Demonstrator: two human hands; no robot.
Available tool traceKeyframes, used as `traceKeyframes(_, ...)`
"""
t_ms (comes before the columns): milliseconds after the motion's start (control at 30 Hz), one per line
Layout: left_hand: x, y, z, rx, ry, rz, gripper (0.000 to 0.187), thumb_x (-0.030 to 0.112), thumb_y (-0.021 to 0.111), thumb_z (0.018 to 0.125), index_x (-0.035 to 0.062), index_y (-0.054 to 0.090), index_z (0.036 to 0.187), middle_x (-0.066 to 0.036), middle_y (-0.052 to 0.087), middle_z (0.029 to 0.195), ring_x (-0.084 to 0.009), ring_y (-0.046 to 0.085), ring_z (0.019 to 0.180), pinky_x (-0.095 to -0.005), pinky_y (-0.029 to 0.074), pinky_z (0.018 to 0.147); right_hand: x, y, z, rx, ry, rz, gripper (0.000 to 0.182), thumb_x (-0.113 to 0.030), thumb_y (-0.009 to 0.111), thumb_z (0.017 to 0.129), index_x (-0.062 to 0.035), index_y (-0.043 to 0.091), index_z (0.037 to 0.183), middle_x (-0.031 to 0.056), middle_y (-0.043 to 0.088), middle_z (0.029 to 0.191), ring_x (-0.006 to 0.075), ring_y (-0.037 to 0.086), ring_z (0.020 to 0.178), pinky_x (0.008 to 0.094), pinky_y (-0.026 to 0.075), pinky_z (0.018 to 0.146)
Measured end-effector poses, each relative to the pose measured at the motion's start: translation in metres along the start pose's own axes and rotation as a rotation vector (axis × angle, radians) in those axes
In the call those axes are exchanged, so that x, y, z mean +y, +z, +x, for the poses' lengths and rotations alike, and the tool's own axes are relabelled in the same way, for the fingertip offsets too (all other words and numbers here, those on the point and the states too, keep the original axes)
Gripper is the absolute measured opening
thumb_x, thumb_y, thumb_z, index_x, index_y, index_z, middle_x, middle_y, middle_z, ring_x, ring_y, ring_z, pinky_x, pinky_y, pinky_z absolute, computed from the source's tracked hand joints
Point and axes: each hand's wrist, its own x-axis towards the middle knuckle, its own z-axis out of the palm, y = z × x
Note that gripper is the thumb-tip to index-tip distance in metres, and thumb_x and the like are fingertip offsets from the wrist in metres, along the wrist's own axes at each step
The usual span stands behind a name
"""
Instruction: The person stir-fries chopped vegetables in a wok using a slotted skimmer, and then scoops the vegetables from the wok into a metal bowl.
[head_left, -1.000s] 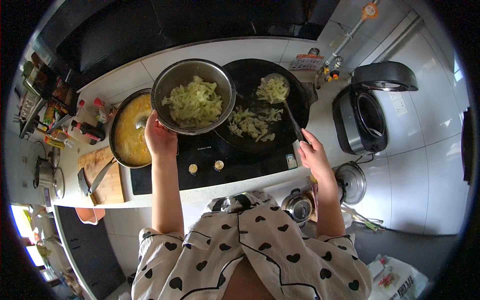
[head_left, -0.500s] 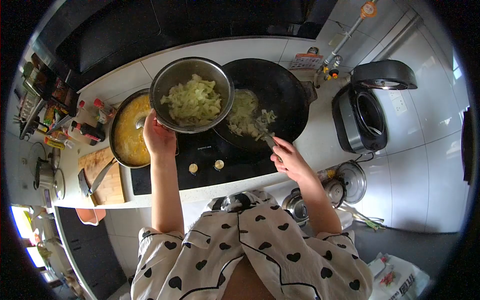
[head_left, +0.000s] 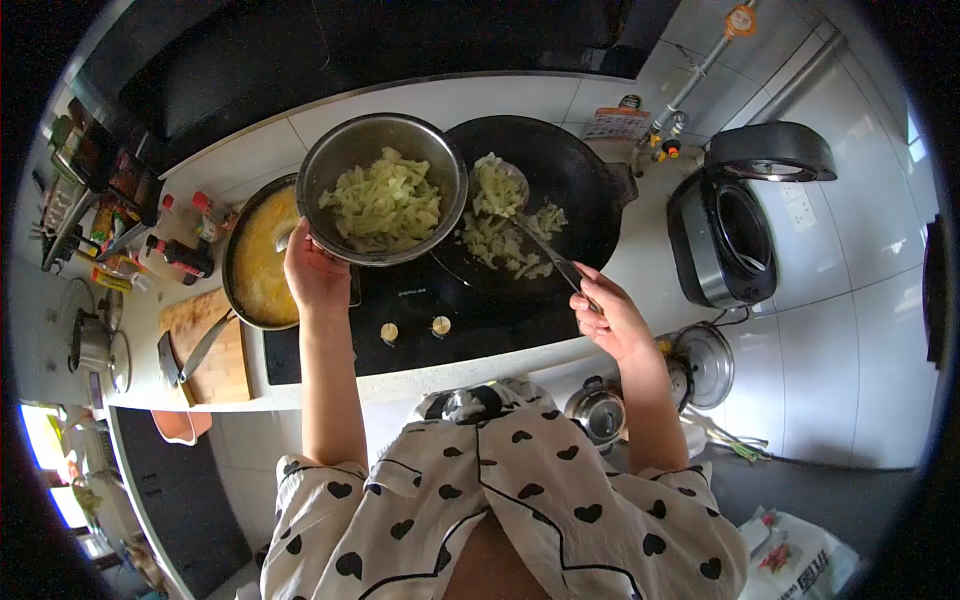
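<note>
My left hand (head_left: 318, 272) grips the rim of a steel bowl (head_left: 312, 165), its fingers closed at the near left side. The bowl is tilted slightly and holds chopped pale-green vegetable (head_left: 388, 205). My right hand (head_left: 612, 315) is closed around the handle of a ladle (head_left: 545, 245). Chopped vegetable fills the ladle's head, which is raised over the left part of a black wok (head_left: 575, 180). More vegetable pieces (head_left: 510, 250) lie in the wok below it. The bowl overlaps the wok's left edge.
Left of the bowl, a pan (head_left: 262, 265) holds yellow liquid food. A cleaver (head_left: 170, 362) lies on a wooden cutting board (head_left: 215, 365). Bottles (head_left: 185, 258) stand behind. An open rice cooker (head_left: 715, 240) is at right; lids (head_left: 708, 365) and a pot (head_left: 598, 412) sit lower right.
My right hand has moved right and slightly down, and the ladle's head, earlier low in the wok, now shows full of vegetable. The bowl has barely moved.
</note>
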Motion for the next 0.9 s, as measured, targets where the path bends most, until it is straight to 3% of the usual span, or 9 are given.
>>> traceKeyframes(133, -0.006, 0.0, 0.002, 0.11, 0.03, 0.007, 0.022, 0.018, 0.049, 0.091, 0.0007, 0.06, 0.097, -0.009, 0.067, 0.09, -0.0191, 0.065, 0.083, -0.0322, 0.054, 0.074, -0.01, -0.003, -0.023, 0.028, -0.073, -0.046, 0.039, -0.015, 0.045, 0.096, -0.0142, 0.04, 0.135, 0.0009, 0.046, 0.072, 0.0016, 0.03, 0.045, 0.0152, 0.026, 0.04)
traceKeyframes(367, -0.013, 0.009, 0.0, 0.052, -0.011, 0.017, 0.02, 0.016, 0.049, 0.09, 0.0014, 0.061, 0.096, -0.007, 0.067, 0.089, -0.0175, 0.064, 0.083, -0.0305, 0.052, 0.074, 0.006, 0.002, -0.019, 0.088, -0.112, -0.018, 0.036, -0.016, 0.046, 0.096, -0.0161, 0.045, 0.132, -0.0011, 0.047, 0.071, 0.0013, 0.029, 0.046, 0.0142, 0.024, 0.04)
traceKeyframes(433, -0.017, 0.004, 0.001, 0.022, -0.012, 0.017, 0.02, 0.016, 0.049, 0.091, 0.0016, 0.061, 0.095, -0.006, 0.067, 0.088, -0.0166, 0.064, 0.082, -0.03, 0.052, 0.073, 0.009, -0.011, -0.014, 0.016, -0.098, 0.053, 0.036, -0.017, 0.047, 0.095, -0.0166, 0.045, 0.132, -0.0014, 0.047, 0.072, 0.0011, 0.03, 0.046, 0.0144, 0.024, 0.04)
traceKeyframes(533, -0.018, -0.002, 0.004, -0.002, -0.053, 0.026, 0.024, 0.02, 0.049, 0.09, 0.0014, 0.062, 0.097, -0.009, 0.067, 0.096, -0.0217, 0.065, 0.088, -0.0366, 0.054, 0.079, 0.003, -0.014, -0.017, 0.03, -0.105, 0.037, 0.036, -0.018, 0.047, 0.095, -0.0174, 0.045, 0.132, -0.0018, 0.047, 0.073, 0.0008, 0.029, 0.046, 0.0144, 0.024, 0.04)
traceKeyframes(733, -0.025, -0.007, 0.006, 0.003, -0.032, 0.03, 0.023, 0.019, 0.048, 0.091, 0.0009, 0.06, 0.099, -0.01, 0.067, 0.095, -0.0209, 0.065, 0.088, -0.0356, 0.054, 0.079, -0.005, -0.006, -0.031, 0.053, -0.162, -0.01, 0.037, -0.016, 0.045, 0.096, -0.0173, 0.044, 0.132, -0.0019, 0.047, 0.073, 0.0007, 0.028, 0.046, 0.0141, 0.024, 0.041)
traceKeyframes(833, -0.026, 0.012, -0.002, 0.049, -0.02, 0.088, 0.018, 0.018, 0.051, 0.091, 0.0029, 0.061, 0.091, -0.004, 0.066, 0.081, -0.0146, 0.063, 0.075, -0.0284, 0.05, 0.068, -0.007, -0.011, -0.035, 0.035, -0.157, 0.013, 0.037, -0.015, 0.044, 0.096, -0.0173, 0.044, 0.133, -0.0019, 0.047, 0.073, 0.0007, 0.028, 0.046, 0.0143, 0.024, 0.041)
traceKeyframes(900, -0.028, 0.014, -0.001, 0.056, -0.036, 0.077, 0.018, 0.018, 0.051, 0.091, 0.0032, 0.061, 0.09, -0.004, 0.066, 0.08, -0.0146, 0.063, 0.073, -0.0281, 0.05, 0.066, -0.007, -0.011, -0.036, 0.021, -0.159, 0.006, 0.038, -0.015, 0.044, 0.096, -0.0173, 0.043, 0.134, -0.002, 0.047, 0.073, 0.0007, 0.028, 0.046, 0.0144, 0.024, 0.04)
